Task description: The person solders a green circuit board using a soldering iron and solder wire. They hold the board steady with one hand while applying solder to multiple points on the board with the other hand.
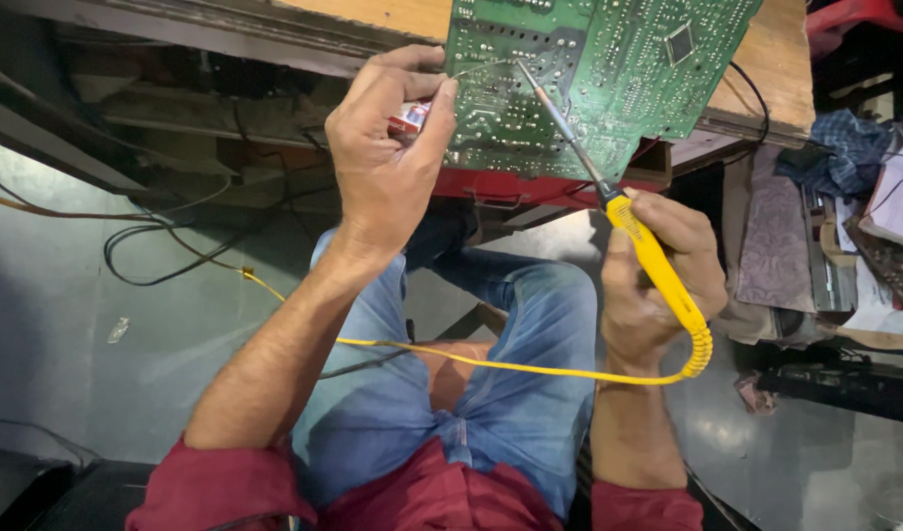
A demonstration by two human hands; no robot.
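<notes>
Right hand (658, 280) clamped on yellow soldering iron (658, 265), left hand (388, 157) pinching solder wire (476, 69) over green circuit board (589, 69)

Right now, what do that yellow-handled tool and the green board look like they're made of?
The yellow-handled soldering iron: handle looks like smooth moulded plastic, glossy; its shaft looks like dull grey metal. The green circuit board: rigid laminate, probably fibreglass, with a matt green coating and shiny solder dots.
</notes>
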